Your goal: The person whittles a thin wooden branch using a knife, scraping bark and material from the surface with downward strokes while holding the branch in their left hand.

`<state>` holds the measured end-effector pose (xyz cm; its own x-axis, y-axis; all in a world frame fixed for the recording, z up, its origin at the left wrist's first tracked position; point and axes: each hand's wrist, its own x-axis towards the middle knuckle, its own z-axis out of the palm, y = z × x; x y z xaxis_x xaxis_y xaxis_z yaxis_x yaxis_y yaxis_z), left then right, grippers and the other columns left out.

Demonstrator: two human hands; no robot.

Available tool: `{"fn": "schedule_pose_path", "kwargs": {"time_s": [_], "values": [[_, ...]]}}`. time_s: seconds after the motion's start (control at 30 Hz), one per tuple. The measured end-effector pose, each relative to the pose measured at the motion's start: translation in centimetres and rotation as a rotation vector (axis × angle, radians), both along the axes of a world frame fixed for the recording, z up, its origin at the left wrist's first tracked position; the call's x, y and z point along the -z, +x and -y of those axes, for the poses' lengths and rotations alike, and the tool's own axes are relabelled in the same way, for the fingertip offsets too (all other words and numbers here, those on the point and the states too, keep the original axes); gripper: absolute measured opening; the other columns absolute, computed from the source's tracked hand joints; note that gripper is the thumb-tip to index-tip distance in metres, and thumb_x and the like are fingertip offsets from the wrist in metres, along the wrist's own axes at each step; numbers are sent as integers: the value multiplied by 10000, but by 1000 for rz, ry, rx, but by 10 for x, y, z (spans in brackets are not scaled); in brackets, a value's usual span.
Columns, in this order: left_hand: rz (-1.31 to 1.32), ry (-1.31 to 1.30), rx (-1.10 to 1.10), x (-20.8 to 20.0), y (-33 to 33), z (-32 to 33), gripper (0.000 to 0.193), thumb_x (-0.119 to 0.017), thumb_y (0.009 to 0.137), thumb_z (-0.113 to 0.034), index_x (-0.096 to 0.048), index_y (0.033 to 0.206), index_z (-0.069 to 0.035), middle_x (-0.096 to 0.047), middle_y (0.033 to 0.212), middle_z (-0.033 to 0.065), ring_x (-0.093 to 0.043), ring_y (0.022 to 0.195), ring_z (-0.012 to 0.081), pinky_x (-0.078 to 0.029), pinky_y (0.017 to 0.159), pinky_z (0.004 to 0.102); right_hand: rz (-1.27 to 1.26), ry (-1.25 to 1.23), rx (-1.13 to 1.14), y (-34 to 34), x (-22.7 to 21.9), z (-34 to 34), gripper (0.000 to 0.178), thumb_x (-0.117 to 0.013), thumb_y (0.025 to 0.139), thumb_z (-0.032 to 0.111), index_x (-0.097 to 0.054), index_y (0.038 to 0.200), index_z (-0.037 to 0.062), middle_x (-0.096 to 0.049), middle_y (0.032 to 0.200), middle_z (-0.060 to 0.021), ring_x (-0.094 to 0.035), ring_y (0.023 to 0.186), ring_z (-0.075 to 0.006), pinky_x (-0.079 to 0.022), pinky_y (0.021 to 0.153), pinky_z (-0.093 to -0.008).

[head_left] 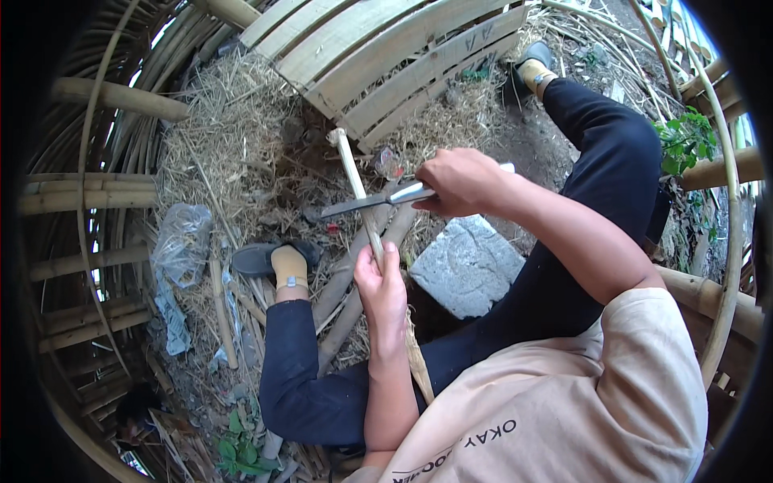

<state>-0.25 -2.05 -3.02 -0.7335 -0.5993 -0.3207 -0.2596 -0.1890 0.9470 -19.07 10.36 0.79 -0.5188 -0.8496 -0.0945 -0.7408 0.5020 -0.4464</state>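
My left hand [382,288] is closed around a pale bamboo stick [351,167], its thumb lying along it. The stick slants up and away to a frayed far end near the wooden crate. Across it lies the blade of a knife [351,206], touching or just over the stick a little beyond my left fingers. My right hand [460,183] grips the knife's handle, with the blade pointing left. A pale split strip [419,362] shows beside my left forearm; whether it belongs to the same stick I cannot tell.
A slatted wooden crate [378,60] stands ahead. A grey concrete block [467,266] sits between my legs, beside crossed poles [342,310]. Straw [217,121] covers the ground. A clear plastic bag [183,244] lies left, near bamboo rails [88,193]; more bamboo rails [708,302] stand right.
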Motion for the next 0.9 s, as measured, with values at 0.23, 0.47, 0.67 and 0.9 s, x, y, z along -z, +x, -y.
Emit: {"fn": "schedule_pose_path", "kwargs": {"time_s": [0.23, 0.47, 0.67, 0.9], "values": [[-5, -36, 1, 1, 2, -4, 146, -605, 1007, -223, -540, 977, -96, -396, 638, -107, -304, 490, -26, -215, 418, 171, 105, -55, -32, -1, 19, 8, 300, -742, 831, 324, -694, 820, 27, -667, 694, -189, -676, 691, -398, -550, 646, -478], [-22, 33, 16, -7, 0, -8, 134, -593, 1013, -203, -541, 978, -84, -396, 645, -108, -302, 491, -30, -214, 409, 171, 53, -84, -33, -2, 24, 8, 179, -720, 788, 223, -700, 820, 48, -675, 709, -179, -682, 700, -384, -554, 654, -479], [-39, 83, 48, -7, 1, -12, 131, -595, 1012, -195, -539, 977, -82, -387, 647, -111, -297, 483, -33, -201, 400, 166, -24, -11, 19, -2, 19, 12, 141, -703, 693, 141, -708, 804, 55, -678, 708, -184, -686, 706, -388, -559, 662, -486], [-39, 110, 26, -6, 1, -11, 136, -606, 1008, -192, -537, 960, -86, -385, 644, -109, -301, 479, -34, -195, 397, 165, -40, -8, 57, -5, 25, 19, 143, -710, 663, 137, -707, 763, 34, -681, 706, -195, -695, 720, -392, -571, 688, -477]]}}
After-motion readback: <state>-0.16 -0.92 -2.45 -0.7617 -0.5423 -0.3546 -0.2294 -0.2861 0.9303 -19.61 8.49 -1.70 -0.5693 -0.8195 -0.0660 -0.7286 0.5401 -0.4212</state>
